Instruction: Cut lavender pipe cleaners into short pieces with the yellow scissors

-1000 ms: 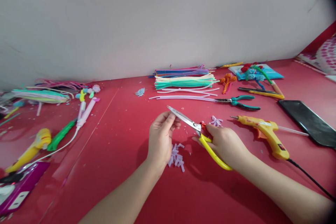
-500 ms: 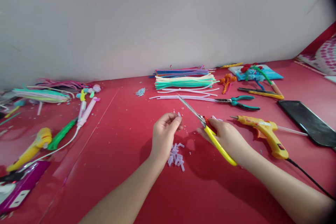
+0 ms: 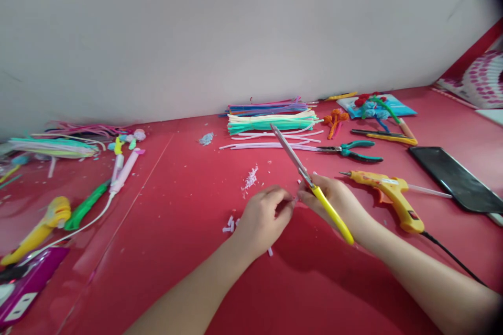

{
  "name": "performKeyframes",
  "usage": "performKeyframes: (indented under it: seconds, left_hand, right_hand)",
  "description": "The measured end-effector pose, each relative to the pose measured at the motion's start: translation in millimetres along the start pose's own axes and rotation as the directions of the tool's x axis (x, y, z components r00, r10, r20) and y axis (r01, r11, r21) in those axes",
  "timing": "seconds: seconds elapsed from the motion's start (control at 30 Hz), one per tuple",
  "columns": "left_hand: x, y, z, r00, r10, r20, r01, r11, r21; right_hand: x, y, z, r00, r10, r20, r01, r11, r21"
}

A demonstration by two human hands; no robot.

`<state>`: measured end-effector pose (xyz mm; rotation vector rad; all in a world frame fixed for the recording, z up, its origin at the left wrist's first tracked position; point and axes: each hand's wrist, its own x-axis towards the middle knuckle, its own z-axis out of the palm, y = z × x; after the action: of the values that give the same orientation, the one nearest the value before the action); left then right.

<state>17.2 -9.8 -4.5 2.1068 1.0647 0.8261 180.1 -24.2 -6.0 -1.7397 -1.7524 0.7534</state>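
To the left of the glue gun [image 3: 396,194], the right hand [image 3: 341,203] is closed around the yellow-handled scissors [image 3: 331,211], while farther left the left hand [image 3: 262,221] curves its fingers inward (whether they pinch something, I cannot tell) beside lilac pieces [image 3: 228,229].

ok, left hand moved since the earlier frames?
Yes. Against the teal pliers, the left hand has shifted right and toward the wearer, now close to the right hand.

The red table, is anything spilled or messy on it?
Loose lilac bits lie scattered just beyond the left hand, and a pale blue clump sits farther off. They look like untidy scraps, not a wet spill; nothing looks broken.
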Motion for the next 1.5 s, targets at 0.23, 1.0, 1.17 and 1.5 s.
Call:
performKeyframes:
  seconds: [0.23,1.0,1.17,1.5]
  left_hand:
    - [12,-21,-23.2,0.995,-0.038,-0.096,0.059,0.974,0.218]
    - [5,-27,-36.7,0.940,-0.167,0.298,0.102,0.969,0.223]
    - [6,-33,-38.7,0.903,-0.259,0.344,0.266,0.964,0.027]
    - [10,-16,-26.6,0.830,-0.249,0.499,0.521,0.664,-0.537]
  right_hand:
    - [27,34,-26,0.983,0.181,-0.045,-0.181,0.874,-0.451]
    - [14,18,-14,0.996,0.065,-0.058,-0.085,0.847,-0.525]
    - [14,20,-12,0.998,0.036,-0.053,-0.058,0.858,-0.510]
    - [0,-1,1,0.962,-0.019,0.271,0.001,0.998,0.066]
